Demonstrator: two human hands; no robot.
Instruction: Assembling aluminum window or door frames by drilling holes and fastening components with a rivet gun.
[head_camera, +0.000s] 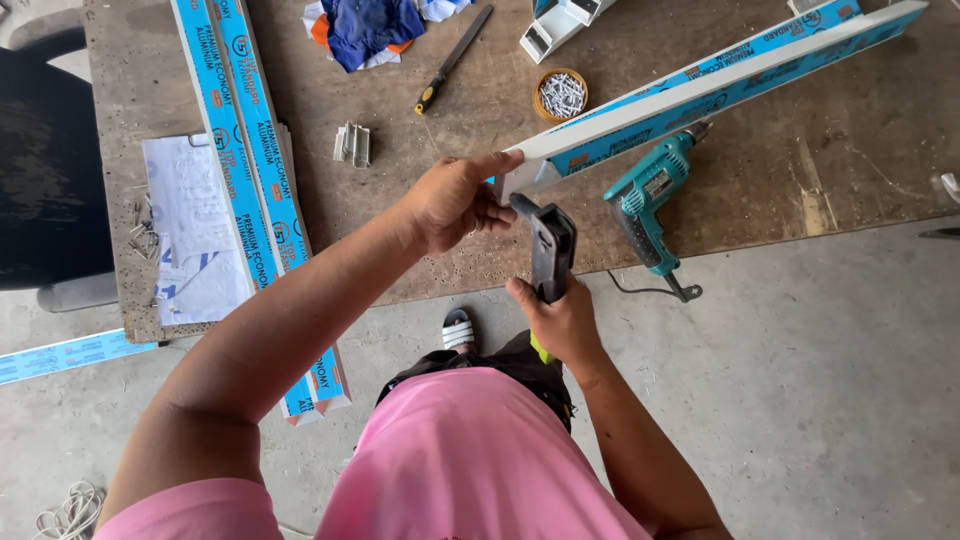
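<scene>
My left hand grips the near end of a long aluminium profile wrapped in blue-and-white film; the profile runs from that hand up to the far right across the brown workbench. My right hand holds a dark metal hand tool upright, its head touching the underside of the profile's end just right of my left hand. I stand at the bench's front edge in a pink shirt.
A teal electric drill lies on the bench right of my hands. Two more film-wrapped profiles overhang the bench at left beside paper sheets. A bowl of screws, a file, metal brackets and cloth lie farther back.
</scene>
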